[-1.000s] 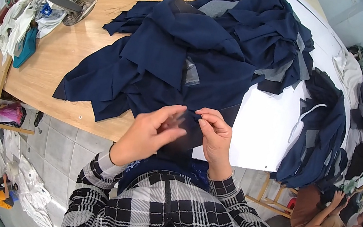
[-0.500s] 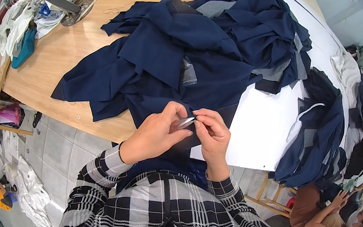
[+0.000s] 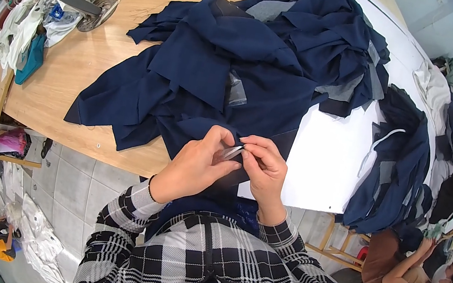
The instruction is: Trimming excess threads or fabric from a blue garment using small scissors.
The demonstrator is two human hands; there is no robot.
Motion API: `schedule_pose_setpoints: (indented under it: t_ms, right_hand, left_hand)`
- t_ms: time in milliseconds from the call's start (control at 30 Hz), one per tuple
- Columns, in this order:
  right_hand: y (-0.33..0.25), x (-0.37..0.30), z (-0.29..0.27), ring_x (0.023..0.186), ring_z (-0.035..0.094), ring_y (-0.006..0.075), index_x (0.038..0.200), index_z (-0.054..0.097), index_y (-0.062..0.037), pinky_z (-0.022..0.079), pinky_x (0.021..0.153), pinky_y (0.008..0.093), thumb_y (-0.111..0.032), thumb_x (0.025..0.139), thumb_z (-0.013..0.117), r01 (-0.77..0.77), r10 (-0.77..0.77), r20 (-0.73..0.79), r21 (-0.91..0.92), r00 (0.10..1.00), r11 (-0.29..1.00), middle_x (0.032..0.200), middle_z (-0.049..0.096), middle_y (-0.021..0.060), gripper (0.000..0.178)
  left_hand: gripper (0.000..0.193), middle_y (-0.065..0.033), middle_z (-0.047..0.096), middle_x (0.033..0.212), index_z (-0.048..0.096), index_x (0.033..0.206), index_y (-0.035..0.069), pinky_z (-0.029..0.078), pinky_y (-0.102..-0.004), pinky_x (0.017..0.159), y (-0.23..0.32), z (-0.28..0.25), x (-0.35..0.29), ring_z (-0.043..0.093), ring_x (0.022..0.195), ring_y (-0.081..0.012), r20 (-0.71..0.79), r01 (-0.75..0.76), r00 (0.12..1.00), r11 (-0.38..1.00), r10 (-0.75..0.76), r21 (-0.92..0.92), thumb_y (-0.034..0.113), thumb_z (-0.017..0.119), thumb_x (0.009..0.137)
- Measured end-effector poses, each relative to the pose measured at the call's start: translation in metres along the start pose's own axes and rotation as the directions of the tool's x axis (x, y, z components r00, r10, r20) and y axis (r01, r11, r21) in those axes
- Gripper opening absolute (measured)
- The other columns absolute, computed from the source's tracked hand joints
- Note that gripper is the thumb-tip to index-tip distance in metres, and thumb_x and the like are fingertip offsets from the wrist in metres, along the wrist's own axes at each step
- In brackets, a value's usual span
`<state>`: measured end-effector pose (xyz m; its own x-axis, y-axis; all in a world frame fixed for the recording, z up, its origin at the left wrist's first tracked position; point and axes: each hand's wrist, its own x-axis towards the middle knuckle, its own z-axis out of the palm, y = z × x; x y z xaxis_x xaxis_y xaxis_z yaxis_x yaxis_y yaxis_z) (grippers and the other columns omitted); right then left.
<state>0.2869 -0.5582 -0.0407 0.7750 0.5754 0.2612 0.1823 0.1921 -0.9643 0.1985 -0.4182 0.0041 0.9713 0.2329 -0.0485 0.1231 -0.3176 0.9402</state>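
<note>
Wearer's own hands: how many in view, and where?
2. Left hand, centre of view, around a small silvery object; right hand just right of it, fingertips together near the object's tip. Both hands show, though some fingers are partly hidden.

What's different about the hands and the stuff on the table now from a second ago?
The left hand moved a little right, closer to the right hand. A shiny silver tool now shows clearly in it; before there was just a blur, so I can't tell if it was newly grabbed. The dark blue cloth stayed about the same.
</note>
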Motion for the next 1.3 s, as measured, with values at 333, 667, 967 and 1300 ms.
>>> schedule_pose_setpoints:
  t_ms: [333, 667, 967, 1300]
  right_hand:
    - [-0.003, -0.002, -0.002, 0.085, 0.06, 0.0154, 0.09, 0.064, 0.0041, 0.048, 0.074, 0.0234, 0.006, 0.078, 0.061, 0.023, -0.023, -0.001, -0.029, 1.0, 0.999, 0.1, 0.062, 0.0121, 0.013]
    - [-0.002, 0.002, -0.005, 0.088, 0.057, 0.0147, 0.089, 0.064, 0.0038, 0.046, 0.075, 0.023, 0.006, 0.079, 0.06, -0.069, 0.069, 0.002, 0.028, 0.998, 0.997, 0.099, 0.062, 0.0117, 0.011]
    - [-0.028, 0.017, 0.0, 0.081, 0.055, 0.0087, 0.098, 0.062, 0.0011, 0.045, 0.074, 0.0201, 0.003, 0.083, 0.059, -0.363, 0.332, 0.162, 0.223, 0.929, 0.905, 0.087, 0.059, 0.0025, 0.016]
    - [-0.034, 0.037, 0.005, 0.088, 0.055, 0.0096, 0.107, 0.058, 0.0005, 0.045, 0.079, 0.0204, 0.001, 0.082, 0.061, -0.257, 0.241, 0.155, 0.094, 0.958, 0.962, 0.1, 0.056, 0.0038, 0.025]
  left_hand:
    - [0.032, -0.0041, 0.052, 0.069, 0.039, 0.099, 0.002, 0.038, -0.022, 0.054, -0.013, 0.004, 0.002, 0.045, 0.061, -0.006, 0.132, 0.155, 0.985, 0.917, -0.114, -0.368, 0.008, 0.065, 0.082]
    - [0.043, -0.0025, 0.056, 0.074, 0.048, 0.108, 0.001, 0.041, -0.0223, 0.057, 0.001, -0.015, -0.004, 0.05, 0.065, -0.0076, -0.037, -0.056, 0.998, 0.986, 0.051, -0.159, 0.011, 0.073, 0.074]
    - [0.025, 0.0003, 0.058, 0.073, 0.06, 0.104, 0.001, 0.04, -0.0193, 0.055, -0.006, -0.029, 0.009, 0.048, 0.061, -0.004, 0.154, 0.265, 0.963, 0.873, -0.22, -0.41, 0.004, 0.061, 0.08]
    - [0.007, 0.002, 0.059, 0.073, 0.062, 0.09, 0.002, 0.035, -0.0153, 0.05, 0.002, -0.057, 0.01, 0.045, 0.056, -0.0012, -0.13, 0.029, 0.984, 0.837, -0.119, -0.546, 0.006, 0.061, 0.084]
